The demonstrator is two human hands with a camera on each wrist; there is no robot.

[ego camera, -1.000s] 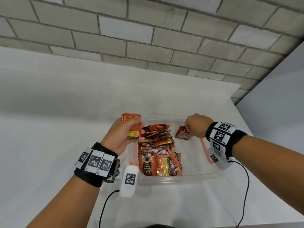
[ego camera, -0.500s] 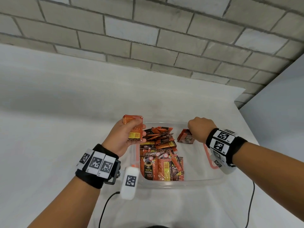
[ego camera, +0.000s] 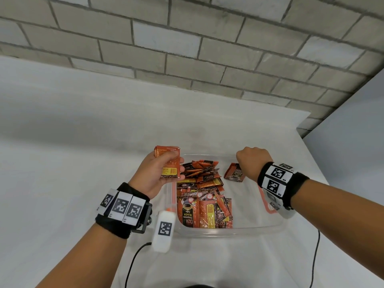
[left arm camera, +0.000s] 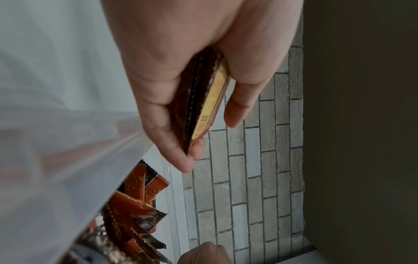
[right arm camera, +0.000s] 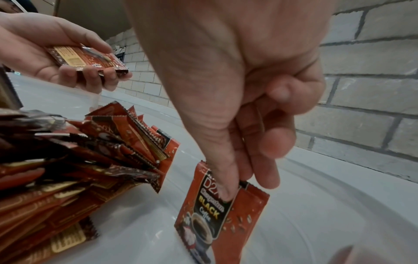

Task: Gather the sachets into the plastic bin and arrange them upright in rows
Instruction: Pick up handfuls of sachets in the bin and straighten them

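A row of orange-and-black foil coffee sachets (ego camera: 204, 213) leans along the left side of the clear plastic bin (ego camera: 228, 232). Farther back, the right hand (ego camera: 252, 163) pinches two sachets (right arm camera: 222, 212), apparently upright, on the bin floor; the left hand (ego camera: 158, 173) grips a small stack of sachets (ego camera: 169, 165) above the rim.

A pale grey painted brick wall (ego camera: 187, 48) with dark mortar lines rises behind a smooth white counter (ego camera: 62, 163), evenly lit.

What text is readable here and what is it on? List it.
"D2X", "BLACK", "Coffee": front sachet in the bin, upside down.
"D2", "BLACK", "Coffee": sachet pinched by the right hand; the script line between is blurred.
"R3", "R4": right wristband.
Left hand's stack: print too small.
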